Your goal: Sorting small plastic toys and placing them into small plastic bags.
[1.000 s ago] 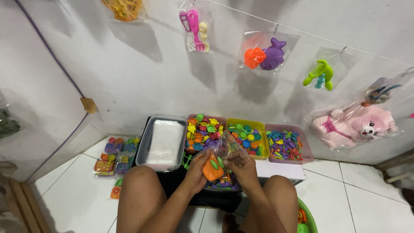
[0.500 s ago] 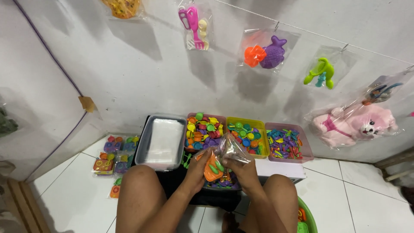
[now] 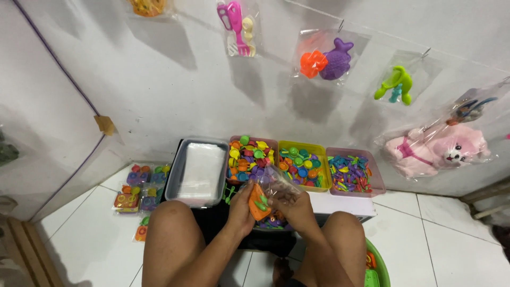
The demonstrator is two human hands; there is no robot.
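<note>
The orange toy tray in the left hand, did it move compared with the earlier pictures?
Yes. The orange toy tray has tilted more upright and shifted slightly left, toward the grey bin, as the left hand turned it.

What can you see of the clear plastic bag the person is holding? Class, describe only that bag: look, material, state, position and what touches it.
The clear plastic bag is thin, see-through, crinkled film that catches glare. It is held up in front of the person's knees, just before the row of tubs, its mouth toward the left hand. The right hand grips its lower part. An orange toy tray with green pieces on it, held by the left hand, sits at or partly inside the opening; how far in cannot be told.
</note>
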